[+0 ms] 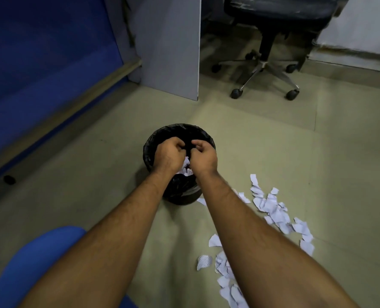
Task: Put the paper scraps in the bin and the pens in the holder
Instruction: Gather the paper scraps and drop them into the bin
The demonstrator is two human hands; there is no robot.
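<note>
i see a small wad of white paper scraps (185,166) pinched between my two hands right over the bin (180,192), at its near side. my left hand (168,155) has its fingers curled in tight, and my right hand (203,155) is curled the same way; the two hands press together with the wad caught between them, so both are closed on that paper. how much paper sits under the palms i cannot tell.

the bin is round and lined with a black bag (162,135), standing on the pale floor (262,141) in the middle of the scene. just to the right of the bin and nearer to me, loose scraps (271,206) lie scattered on the floor in a ragged trail, running from beside the bin's base down toward the near right edge. another cluster (225,271) lies nearer still, partly hidden by my right forearm.

at the near left is a blue seat (40,252). far left stands a blue partition (40,63), with a grey panel (169,45) next to it. far right is a black office chair (271,30) on castors. i see no pens or holder.
</note>
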